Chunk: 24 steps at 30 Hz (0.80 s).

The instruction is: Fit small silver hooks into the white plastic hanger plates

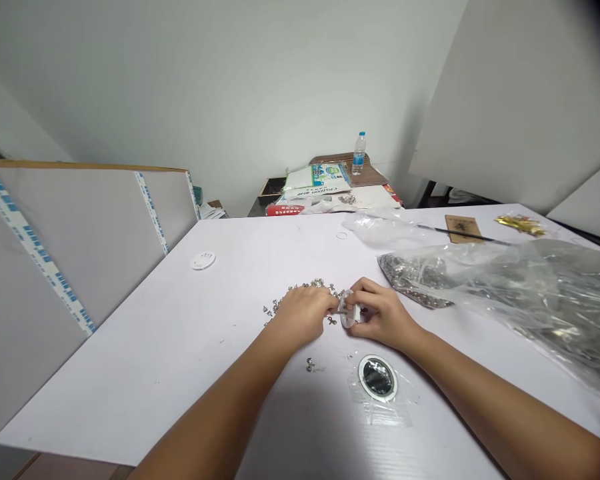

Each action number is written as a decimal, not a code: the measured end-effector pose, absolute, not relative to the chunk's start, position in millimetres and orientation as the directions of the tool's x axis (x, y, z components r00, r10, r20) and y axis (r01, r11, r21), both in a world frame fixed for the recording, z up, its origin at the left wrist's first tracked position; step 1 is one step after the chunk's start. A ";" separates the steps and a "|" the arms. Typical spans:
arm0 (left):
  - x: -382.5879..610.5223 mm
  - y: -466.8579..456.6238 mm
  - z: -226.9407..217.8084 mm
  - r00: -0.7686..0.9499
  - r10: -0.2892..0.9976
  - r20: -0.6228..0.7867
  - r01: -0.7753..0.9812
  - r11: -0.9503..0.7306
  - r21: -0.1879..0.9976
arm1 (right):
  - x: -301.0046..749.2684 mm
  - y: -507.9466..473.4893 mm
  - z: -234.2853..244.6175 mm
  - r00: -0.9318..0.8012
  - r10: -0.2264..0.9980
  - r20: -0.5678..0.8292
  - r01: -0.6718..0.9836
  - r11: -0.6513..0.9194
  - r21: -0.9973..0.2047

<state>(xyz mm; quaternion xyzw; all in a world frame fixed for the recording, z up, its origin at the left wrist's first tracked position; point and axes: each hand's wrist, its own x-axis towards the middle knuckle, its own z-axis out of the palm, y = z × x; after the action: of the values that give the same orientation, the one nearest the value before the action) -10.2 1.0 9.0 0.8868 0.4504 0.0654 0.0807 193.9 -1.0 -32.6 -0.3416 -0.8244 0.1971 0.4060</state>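
Grey foam boards (80, 240) with blue-and-white tape along their edges lean at far left, well apart from the white plastic piece (347, 309) that serves as landmark here, on a white counter (130, 387). A small round white disc (203, 261) lies on the counter up and left of the piece, some way off. Nearer, a loose scatter of small metal fasteners (300, 292) spreads left of the piece and just behind the left hand (303, 315). That hand is curled, fingers drawn together and reaching right, its fingertips (334, 304) pinching at the piece's left side. The piece stands roughly on edge between both hands, partly hidden by fingers; a small metal part seems to sit at it, too small to tell exactly. One fastener lies just below it on the counter. Two more fasteners (309, 364) lie together below and left of the piece. The right hand (383, 313) is curved around the piece's right side, fingers closed over it, gripping. Below that hand, a round ring with a dark centre (377, 377) sits under clear plastic film. Right of the piece lies a large clear plastic bag (525, 293) holding a mass of small metal parts. Beyond the piece, far back, stand a water bottle (359, 155) and a pile of printed papers (317, 179); a thin black rod (460, 231) and a gold-coloured packet (520, 225) lie up and right.
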 end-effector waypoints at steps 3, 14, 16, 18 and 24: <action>-15.0 1.0 7.6 0.609 0.791 0.061 0.764 -0.605 0.225 | 194.8 -1.4 -30.3 -0.451 0.730 0.513 0.403 0.680 -0.613; -17.0 2.5 12.4 0.477 0.834 0.277 0.486 -0.513 0.708 | 193.1 -7.0 -24.4 -0.120 0.931 0.346 0.249 0.365 -0.897; -12.1 3.0 8.0 0.444 0.853 0.275 0.432 -0.473 0.768 | 190.1 -10.2 -22.1 -0.144 0.953 0.268 0.137 0.287 -0.948; -9.6 3.9 4.1 0.408 0.873 0.268 0.391 -0.433 0.812 | 186.9 -13.3 -20.1 -0.187 0.957 0.222 0.022 0.229 -0.973; -9.6 4.5 4.2 0.423 0.883 0.203 0.218 -0.316 0.923 | 181.4 -17.0 -22.7 -0.271 0.955 0.121 -0.105 0.095 -0.990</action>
<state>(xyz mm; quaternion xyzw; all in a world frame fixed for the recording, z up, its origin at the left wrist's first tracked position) -9.6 4.5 4.2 0.7184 0.3832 0.3767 0.4417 181.4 -17.0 -22.7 -0.3738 -0.5682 0.5591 0.4742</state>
